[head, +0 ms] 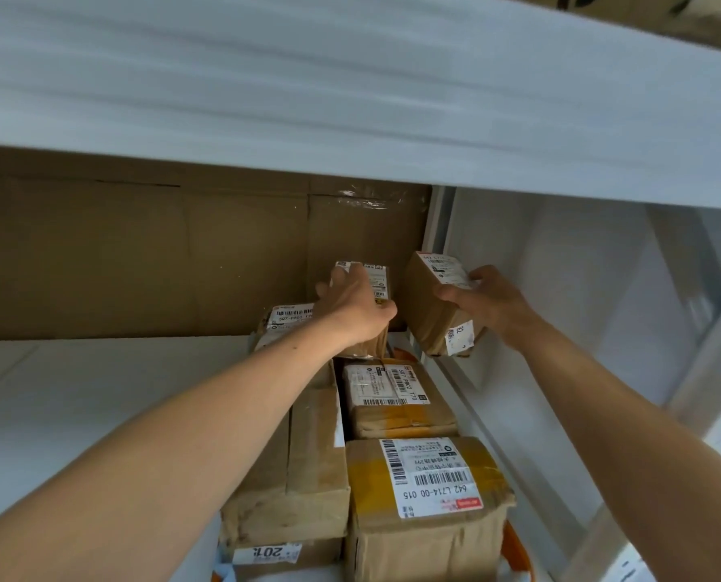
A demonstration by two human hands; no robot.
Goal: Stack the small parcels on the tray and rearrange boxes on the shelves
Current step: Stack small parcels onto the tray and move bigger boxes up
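Fingers (328,287) curled, left hand (356,306) grips the stacked parcel (377,279), right hand (493,302) the lifted parcel (428,306); squaring edges before release seems wise.

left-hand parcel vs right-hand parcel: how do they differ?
Pose: the left-hand parcel stands in line with the row of boxes; the right-hand parcel is tilted, held off to the row's right.
Hold: the left hand comes over its parcel from above; the right hand clasps its parcel from the side.
Shared: both are small brown cardboard parcels with white barcode labels.
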